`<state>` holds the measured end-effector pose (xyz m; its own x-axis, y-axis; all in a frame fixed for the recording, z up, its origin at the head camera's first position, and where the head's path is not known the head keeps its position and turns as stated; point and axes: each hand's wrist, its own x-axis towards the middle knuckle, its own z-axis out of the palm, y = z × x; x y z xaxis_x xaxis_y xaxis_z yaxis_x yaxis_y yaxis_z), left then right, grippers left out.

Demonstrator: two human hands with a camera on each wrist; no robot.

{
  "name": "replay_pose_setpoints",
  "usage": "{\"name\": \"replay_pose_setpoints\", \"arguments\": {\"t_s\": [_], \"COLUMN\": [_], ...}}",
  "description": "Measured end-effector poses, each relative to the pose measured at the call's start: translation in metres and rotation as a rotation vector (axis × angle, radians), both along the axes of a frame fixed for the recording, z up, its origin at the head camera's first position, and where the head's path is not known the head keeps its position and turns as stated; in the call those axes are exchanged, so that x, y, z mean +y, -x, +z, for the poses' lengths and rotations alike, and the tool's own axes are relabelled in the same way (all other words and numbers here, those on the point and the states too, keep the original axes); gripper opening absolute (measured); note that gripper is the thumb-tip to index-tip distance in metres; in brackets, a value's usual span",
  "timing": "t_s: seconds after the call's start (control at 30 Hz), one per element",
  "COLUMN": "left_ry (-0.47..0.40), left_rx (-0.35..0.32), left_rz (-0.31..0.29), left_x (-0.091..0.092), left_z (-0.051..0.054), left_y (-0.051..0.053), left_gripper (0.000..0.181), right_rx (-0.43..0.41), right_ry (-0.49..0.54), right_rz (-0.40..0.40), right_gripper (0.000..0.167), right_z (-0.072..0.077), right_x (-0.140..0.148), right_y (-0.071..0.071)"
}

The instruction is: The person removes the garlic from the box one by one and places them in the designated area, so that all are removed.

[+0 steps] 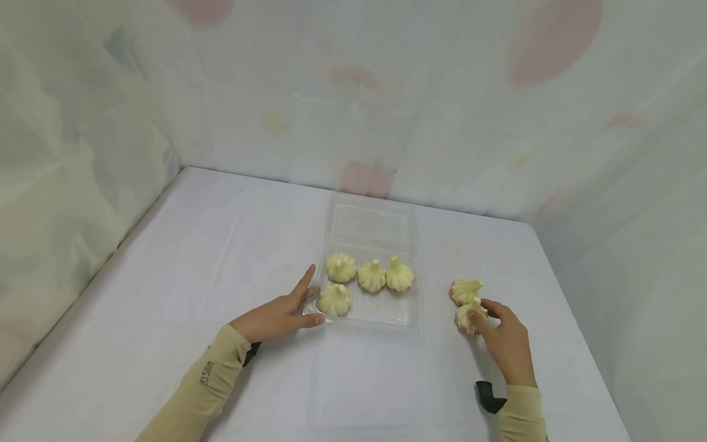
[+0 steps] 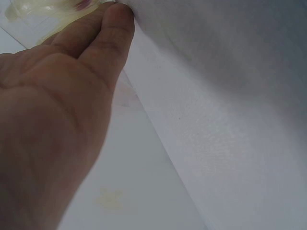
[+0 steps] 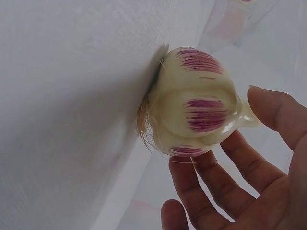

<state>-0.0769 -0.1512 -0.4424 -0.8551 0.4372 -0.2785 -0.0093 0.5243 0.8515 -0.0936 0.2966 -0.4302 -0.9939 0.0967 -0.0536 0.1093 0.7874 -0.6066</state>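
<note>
Right hand (image 1: 506,345) round one bulb (image 1: 463,317), left hand (image 1: 276,316) at the box (image 1: 381,312)

Over at the lower right of the head view, the person's right hand has thumb and fingers curved round a garlic bulb, the nearer of a pair. Its fingertips touch the bulb's side, with the thumb by the neck; from here I can't tell whether it is clear of the table (image 1: 237,245). The right wrist view shows purple streaks on its skin and a tuft of pale roots. The second bulb (image 1: 464,291) lies right against it, just above in the frame.

The left hand, left of centre, holds nothing: thumb and fingers are spread apart, resting along the clear box's left edge. That box sits at the centre, its lid (image 1: 369,224) laid back toward the top. Inside are four bulbs (image 1: 372,276), three in a row across the upper part and one at lower left.

Both sleeves (image 1: 185,393) are beige. Behind the white table hangs a pale curtain (image 1: 431,135) with pink patches, filling the frame's top.
</note>
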Motion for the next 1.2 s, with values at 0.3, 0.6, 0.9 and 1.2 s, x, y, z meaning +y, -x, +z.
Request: {"name": "replay_pose_setpoints", "arguments": {"t_s": [0.3, 0.6, 0.9, 1.2], "left_ry": [-0.002, -0.004, -0.005, 0.003], "left_rx": [0.005, 0.011, -0.001, -0.004], "left_rz": [-0.003, -0.012, -0.003, 0.001], "left_x": [-0.001, -0.001, -0.001, -0.001], "left_z": [-0.001, -0.002, -0.001, 0.000], "left_y": [0.000, 0.003, 0.001, 0.001], "left_gripper": [0.105, 0.107, 0.107, 0.107], "right_rx": [0.108, 0.169, 0.226, 0.252], "right_ry": [0.043, 0.129, 0.138, 0.173], "right_rz": [-0.034, -0.028, -0.048, -0.057], "right_gripper": [0.051, 0.048, 0.045, 0.041], "right_z": [0.004, 0.015, 0.026, 0.038], "right_x": [-0.001, -0.006, -0.010, -0.018], "right_y": [-0.001, 0.001, 0.004, 0.007]}}
